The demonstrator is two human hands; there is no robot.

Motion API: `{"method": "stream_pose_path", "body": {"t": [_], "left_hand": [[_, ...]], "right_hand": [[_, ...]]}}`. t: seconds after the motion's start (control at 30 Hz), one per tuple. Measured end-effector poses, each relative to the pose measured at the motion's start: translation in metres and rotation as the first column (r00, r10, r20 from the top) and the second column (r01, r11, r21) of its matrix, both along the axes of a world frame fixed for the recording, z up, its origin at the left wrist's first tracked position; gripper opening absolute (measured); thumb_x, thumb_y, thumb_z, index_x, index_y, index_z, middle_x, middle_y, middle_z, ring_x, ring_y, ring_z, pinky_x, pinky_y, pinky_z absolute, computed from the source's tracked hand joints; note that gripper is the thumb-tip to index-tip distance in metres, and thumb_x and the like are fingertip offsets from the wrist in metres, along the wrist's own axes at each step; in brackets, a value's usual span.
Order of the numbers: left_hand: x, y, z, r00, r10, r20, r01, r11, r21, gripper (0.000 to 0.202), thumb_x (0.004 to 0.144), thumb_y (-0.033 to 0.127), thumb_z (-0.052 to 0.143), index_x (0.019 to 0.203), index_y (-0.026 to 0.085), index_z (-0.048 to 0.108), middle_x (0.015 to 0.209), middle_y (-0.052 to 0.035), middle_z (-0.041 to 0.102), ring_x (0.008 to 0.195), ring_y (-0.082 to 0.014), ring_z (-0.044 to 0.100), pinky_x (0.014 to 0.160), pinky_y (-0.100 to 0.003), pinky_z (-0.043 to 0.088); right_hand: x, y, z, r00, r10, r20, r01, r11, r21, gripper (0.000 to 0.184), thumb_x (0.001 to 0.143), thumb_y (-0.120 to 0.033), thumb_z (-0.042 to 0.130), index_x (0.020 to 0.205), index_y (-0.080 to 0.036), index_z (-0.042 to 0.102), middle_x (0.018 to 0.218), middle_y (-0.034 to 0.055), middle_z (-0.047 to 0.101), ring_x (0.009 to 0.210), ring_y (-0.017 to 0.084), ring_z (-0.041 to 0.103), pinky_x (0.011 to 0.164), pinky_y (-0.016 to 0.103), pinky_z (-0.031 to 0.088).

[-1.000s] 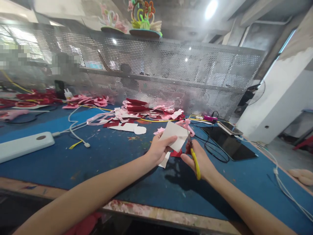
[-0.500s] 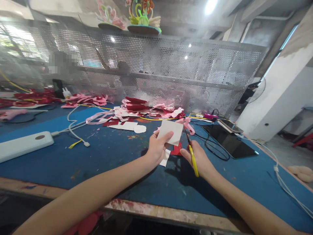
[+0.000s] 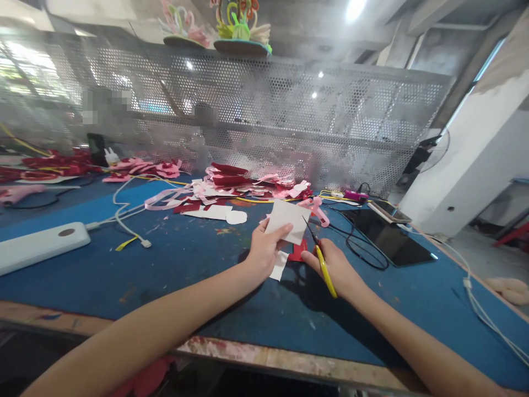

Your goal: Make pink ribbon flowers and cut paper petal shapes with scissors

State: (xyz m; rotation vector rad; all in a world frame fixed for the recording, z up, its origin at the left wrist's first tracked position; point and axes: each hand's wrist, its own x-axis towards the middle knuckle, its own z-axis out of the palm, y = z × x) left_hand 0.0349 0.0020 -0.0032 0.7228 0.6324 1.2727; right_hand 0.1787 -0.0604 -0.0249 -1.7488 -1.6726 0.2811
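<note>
My left hand (image 3: 266,245) pinches a white square of paper or card (image 3: 285,218) between thumb and fingers, held above the table. In my right hand (image 3: 333,264) are yellow-handled scissors (image 3: 323,269), their dark blades pointing up and left at the square's right edge. Whether the blades bite into it I cannot tell. Beneath my hands lie a small white scrap (image 3: 280,266) and a red piece (image 3: 298,252) on the blue table. Just behind the scissors rests a pink glue gun (image 3: 317,212).
Pink, red and white cut pieces (image 3: 231,179) are heaped along the back. At left lies a white power strip (image 3: 45,245) with cables. A dark tablet-like panel (image 3: 388,237) and black cord (image 3: 366,253) lie right. A perforated metal screen (image 3: 281,121) stands behind.
The scissors' tips have shifted slightly left, onto the right edge of the white square. My left hand keeps its grip and has barely moved.
</note>
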Motion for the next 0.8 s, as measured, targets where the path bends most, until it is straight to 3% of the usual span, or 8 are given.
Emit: {"method": "stream_pose_path", "body": {"t": [0.17,0.37,0.47,0.63,0.8], "left_hand": [[0.000,-0.006,0.000,0.979,-0.156,-0.128,0.171,0.978,0.117,0.038,0.051,0.019,0.083,0.086,0.012,0.067,0.082,-0.0055,0.072,0.070,-0.0174,0.067,0.069,-0.028,0.055],[0.000,-0.003,-0.004,0.917,-0.155,-0.368,0.224,0.963,0.153,0.035,0.060,0.031,0.078,0.087,0.010,0.071,0.087,-0.0099,0.073,0.072,-0.0222,0.069,0.065,-0.031,0.056],[0.002,-0.006,-0.007,0.907,-0.162,-0.389,0.241,0.957,0.164,0.031,0.063,0.031,0.075,0.086,0.011,0.071,0.091,-0.0096,0.073,0.072,-0.0228,0.069,0.063,-0.031,0.057],[0.003,-0.012,-0.008,0.904,-0.095,-0.417,0.220,0.939,0.263,0.025,0.065,0.031,0.074,0.080,0.011,0.072,0.079,-0.0066,0.073,0.066,-0.0208,0.068,0.063,-0.029,0.057],[0.003,-0.015,-0.009,0.905,-0.080,-0.417,0.206,0.941,0.267,0.023,0.065,0.031,0.074,0.077,0.012,0.072,0.074,-0.0055,0.072,0.061,-0.0192,0.067,0.059,-0.028,0.056]], "right_hand": [[0.001,-0.004,0.005,0.998,0.044,-0.040,-0.043,0.998,0.035,0.038,0.080,-0.057,0.049,0.075,-0.019,0.049,0.068,0.0013,0.053,0.060,0.016,0.049,0.057,0.027,0.039],[0.006,-0.004,0.004,0.999,0.053,-0.012,-0.052,0.997,0.062,0.040,0.079,-0.059,0.047,0.075,-0.019,0.050,0.071,0.0029,0.056,0.062,0.017,0.051,0.057,0.027,0.038],[0.008,-0.005,0.006,0.997,0.077,-0.018,-0.076,0.996,0.042,0.039,0.081,-0.058,0.045,0.076,-0.019,0.049,0.069,0.0038,0.058,0.060,0.017,0.051,0.056,0.027,0.037],[0.012,-0.007,0.011,0.996,0.053,0.067,-0.054,0.999,0.009,0.042,0.081,-0.060,0.044,0.068,-0.021,0.047,0.065,0.0048,0.058,0.059,0.018,0.052,0.055,0.027,0.035],[0.013,-0.007,0.010,0.990,0.023,0.140,-0.025,1.000,0.018,0.048,0.082,-0.066,0.036,0.064,-0.022,0.044,0.061,0.0060,0.057,0.055,0.019,0.050,0.052,0.027,0.031]]}}
